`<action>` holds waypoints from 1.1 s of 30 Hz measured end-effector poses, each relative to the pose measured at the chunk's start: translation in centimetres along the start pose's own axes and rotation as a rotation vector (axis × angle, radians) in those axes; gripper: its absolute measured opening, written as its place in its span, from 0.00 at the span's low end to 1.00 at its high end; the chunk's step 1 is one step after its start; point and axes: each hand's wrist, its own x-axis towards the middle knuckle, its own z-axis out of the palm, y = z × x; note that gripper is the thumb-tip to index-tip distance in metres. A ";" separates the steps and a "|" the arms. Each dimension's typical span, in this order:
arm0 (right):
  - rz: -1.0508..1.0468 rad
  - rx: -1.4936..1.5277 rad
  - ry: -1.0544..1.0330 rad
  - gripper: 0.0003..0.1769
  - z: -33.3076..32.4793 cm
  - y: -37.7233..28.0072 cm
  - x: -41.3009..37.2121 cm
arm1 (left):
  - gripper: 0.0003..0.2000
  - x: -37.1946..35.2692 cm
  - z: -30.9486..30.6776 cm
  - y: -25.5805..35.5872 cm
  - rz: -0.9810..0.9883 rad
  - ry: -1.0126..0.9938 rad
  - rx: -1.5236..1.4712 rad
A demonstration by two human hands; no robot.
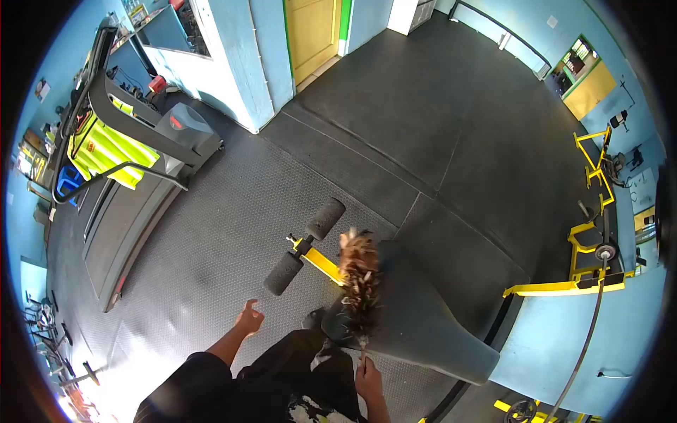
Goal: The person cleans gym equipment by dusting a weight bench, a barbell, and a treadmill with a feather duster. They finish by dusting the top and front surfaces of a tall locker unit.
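Observation:
My right hand is wrapped round the thin handle of a feather duster. The brown feathers point away from me and overlap the dark padded bench in this view. To the left, my left hand hangs in the air above the floor, holding nothing, fingers loosely bent and apart. Beyond the duster, a yellow bar reaches out from the bench and carries two black foam rollers, one near and one far.
A treadmill with a bright yellow-green shirt over its rail stands at the left. At the right, a yellow rack supports a barbell. Black textured matting covers the floor. A yellow door is at the back.

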 end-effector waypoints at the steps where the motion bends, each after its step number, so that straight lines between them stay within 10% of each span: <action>1: 0.008 0.008 -0.002 0.17 -0.1 -0.6 0.4 | 0.33 0.3 -0.2 0.0 -0.003 -0.003 0.010; 8: 0.014 0.085 -0.213 0.25 7.4 -4.9 6.6 | 0.32 3.0 -5.2 4.0 0.320 -0.013 -0.130; 19: 0.361 -0.023 0.131 0.25 28.0 -15.8 11.9 | 0.27 21.9 -12.3 -1.4 0.510 -0.411 -0.156; 25: 0.444 0.118 0.232 0.27 40.2 -13.8 13.9 | 0.30 25.3 -14.3 3.9 0.450 -0.639 0.014; 33: 0.818 -0.077 0.462 0.29 37.9 -5.2 16.7 | 0.32 28.3 -14.2 6.4 0.450 -0.691 0.042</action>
